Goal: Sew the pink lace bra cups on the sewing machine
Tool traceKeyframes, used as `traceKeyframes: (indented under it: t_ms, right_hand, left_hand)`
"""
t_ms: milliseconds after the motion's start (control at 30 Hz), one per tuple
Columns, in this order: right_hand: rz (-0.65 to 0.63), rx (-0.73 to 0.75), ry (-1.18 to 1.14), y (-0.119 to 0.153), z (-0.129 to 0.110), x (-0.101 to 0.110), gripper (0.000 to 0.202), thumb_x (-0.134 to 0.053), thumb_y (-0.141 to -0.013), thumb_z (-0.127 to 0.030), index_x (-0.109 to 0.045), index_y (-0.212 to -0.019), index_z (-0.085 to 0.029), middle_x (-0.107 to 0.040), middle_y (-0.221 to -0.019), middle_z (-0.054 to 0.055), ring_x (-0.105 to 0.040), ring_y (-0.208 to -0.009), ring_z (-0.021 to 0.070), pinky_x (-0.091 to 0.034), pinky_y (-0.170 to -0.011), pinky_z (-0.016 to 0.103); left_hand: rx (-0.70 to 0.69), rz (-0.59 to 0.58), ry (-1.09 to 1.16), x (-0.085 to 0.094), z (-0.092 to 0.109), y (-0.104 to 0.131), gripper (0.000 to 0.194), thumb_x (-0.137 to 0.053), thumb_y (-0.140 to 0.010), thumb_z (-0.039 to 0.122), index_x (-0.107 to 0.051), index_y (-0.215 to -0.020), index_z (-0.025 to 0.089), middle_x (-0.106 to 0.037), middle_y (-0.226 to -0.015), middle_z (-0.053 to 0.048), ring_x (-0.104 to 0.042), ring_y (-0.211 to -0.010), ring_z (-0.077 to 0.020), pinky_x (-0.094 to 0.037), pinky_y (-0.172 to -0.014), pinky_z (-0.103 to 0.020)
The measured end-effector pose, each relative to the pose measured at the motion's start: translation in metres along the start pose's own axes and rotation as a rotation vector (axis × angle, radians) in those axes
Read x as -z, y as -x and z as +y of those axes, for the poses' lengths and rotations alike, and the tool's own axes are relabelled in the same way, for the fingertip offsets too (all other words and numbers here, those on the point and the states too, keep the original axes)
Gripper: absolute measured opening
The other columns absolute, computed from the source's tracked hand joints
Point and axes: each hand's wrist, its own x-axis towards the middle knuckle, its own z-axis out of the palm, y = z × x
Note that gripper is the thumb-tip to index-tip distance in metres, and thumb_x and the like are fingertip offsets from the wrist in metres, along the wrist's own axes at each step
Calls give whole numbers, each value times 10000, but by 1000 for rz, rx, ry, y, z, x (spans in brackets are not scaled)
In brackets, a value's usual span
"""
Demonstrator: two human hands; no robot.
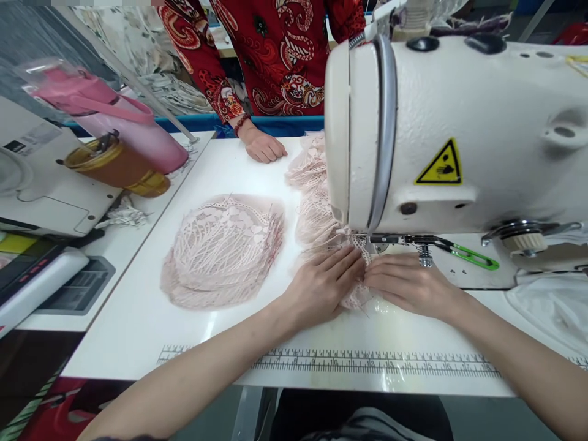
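Observation:
Pale pink lace fabric (316, 211) runs under the needle area of a white sewing machine (432, 135) and bunches up behind it. My left hand (324, 282) lies flat on the lace just left of the presser foot, fingers stretched forward. From the right, my right hand (408, 285) rests with extended fingers, its fingertips on the lace edge close to my left fingertips. Part of the lace is hidden under both hands. A separate pile of pink lace pieces (225, 251) lies on the table to the left.
A co-worker's hand (264, 144) rests on the far table edge. Green-handled thread snips (478, 257) lie on the machine bed. At left stand a pink bottle (114, 122) and an amber cup (117, 165). A printed ruler (340, 361) runs along the table's front edge.

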Motion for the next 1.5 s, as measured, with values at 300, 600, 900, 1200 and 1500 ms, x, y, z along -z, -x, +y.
traceKeyframes:
  t_ms: [300,600,900,1200,1500]
  right_hand:
    - [-28,-7,38,0,-1,-1,185,-511,-909,-57,-662,-917,-164,-729,-881,4,-673,-903,135,-582,-814,266]
    - [-103,-60,53,4,1,0,227,-479,-945,-136,-692,-951,-215,-718,-867,3,-667,-891,133,-574,-771,258]
    - [-10,-4,301,1,1,5,185,-525,-922,-114,-680,-876,-204,-732,-836,-24,-658,-752,112,-432,-532,252]
    - [8,-23,329,-3,1,9,220,-485,-945,-127,-648,-817,-199,-725,-825,-16,-635,-704,104,-408,-603,287]
    - [2,-53,346,-1,4,8,156,-515,-938,-165,-664,-904,-193,-729,-888,-6,-644,-720,119,-393,-617,301]
  left_hand:
    - [4,12,6,-2,-1,0,455,-464,-952,291,-542,-1310,21,-566,-1348,-167,-524,-1279,-277,-495,-1042,-412]
    - [12,7,16,-3,0,-1,490,-478,-957,350,-535,-1322,27,-549,-1360,-183,-511,-1292,-288,-495,-1044,-440]
    - [-5,18,-6,-7,1,-3,590,-404,-983,495,-546,-1314,27,-560,-1349,-185,-516,-1286,-298,-485,-1049,-438]
    - [-8,38,-40,-8,3,-6,472,-462,-966,358,-568,-1287,29,-575,-1335,-180,-547,-1253,-301,-492,-1039,-439]
    - [-105,129,-42,-10,3,-6,329,-442,-940,109,-609,-1205,10,-621,-1274,-163,-549,-1252,-259,-497,-1051,-412]
